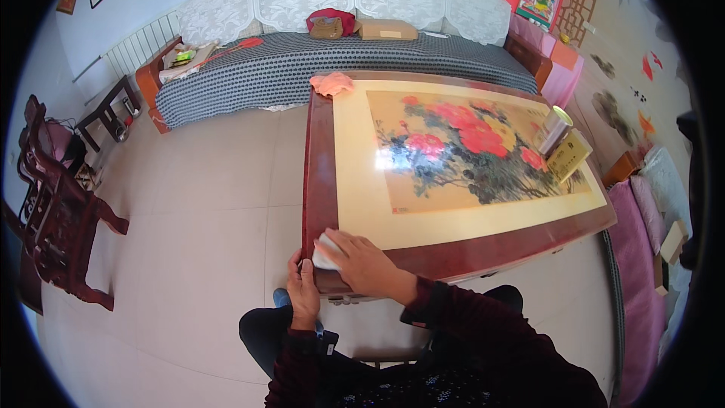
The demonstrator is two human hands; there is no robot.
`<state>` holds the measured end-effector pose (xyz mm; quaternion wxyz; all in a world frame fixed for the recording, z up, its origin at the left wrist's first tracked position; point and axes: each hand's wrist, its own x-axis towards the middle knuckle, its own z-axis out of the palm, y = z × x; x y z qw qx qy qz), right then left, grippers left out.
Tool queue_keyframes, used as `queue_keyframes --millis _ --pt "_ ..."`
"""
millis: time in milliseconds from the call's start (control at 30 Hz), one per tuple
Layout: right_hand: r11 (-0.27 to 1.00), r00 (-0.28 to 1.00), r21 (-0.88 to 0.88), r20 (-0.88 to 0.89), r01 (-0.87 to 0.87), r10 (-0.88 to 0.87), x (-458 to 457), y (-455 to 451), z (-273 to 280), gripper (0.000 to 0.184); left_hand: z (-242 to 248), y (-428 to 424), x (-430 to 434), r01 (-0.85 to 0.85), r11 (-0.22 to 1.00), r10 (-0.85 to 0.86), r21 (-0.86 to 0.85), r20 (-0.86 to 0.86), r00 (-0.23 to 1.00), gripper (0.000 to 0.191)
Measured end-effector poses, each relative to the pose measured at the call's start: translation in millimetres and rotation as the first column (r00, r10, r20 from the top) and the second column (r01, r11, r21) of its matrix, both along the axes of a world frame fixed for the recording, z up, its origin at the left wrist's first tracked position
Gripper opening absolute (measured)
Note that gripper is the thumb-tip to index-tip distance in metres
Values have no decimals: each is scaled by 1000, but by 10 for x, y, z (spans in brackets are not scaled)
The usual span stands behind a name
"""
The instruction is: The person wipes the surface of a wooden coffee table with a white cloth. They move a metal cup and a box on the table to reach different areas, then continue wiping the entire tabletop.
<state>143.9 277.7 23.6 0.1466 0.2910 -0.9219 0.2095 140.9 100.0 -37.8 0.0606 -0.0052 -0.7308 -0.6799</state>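
My right hand (365, 263) presses a folded white cloth or paper wad (327, 252) on the near left corner of a dark red wooden table (447, 258). Beside it, my left hand (303, 289) touches the table's corner edge, thumb up; whether it holds anything does not show. A floral painting with a cream border (362, 226) covers most of the tabletop under a glossy surface. A crumpled pink cloth (332, 84) lies on the far left corner. Towards the right end of the table are a cylindrical container (555, 129) and a yellow box (568, 156) bearing writing.
Behind the table stands a long sofa (226, 90) with a patterned cover, holding a cardboard box (388, 29), a red and brown cloth item (330, 24) and a red fly swatter (249, 43). A carved wooden chair (62, 226) is at left, near a low dark table (107, 107).
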Motion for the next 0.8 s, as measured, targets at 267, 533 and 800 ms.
queue_keyframes --millis 267,533,800 --pt "935 944 132 -12 329 -330 947 1559 -83 64 -95 -26 -111 23 911 -94 412 152 984 52" --pt "324 343 241 -44 915 -938 1723 3930 -313 74 -158 -40 -169 78 890 -156 450 139 978 53" --pt "669 693 199 -84 716 -716 1314 2544 -298 74 -36 -63 -116 111 825 -249 553 180 952 63"
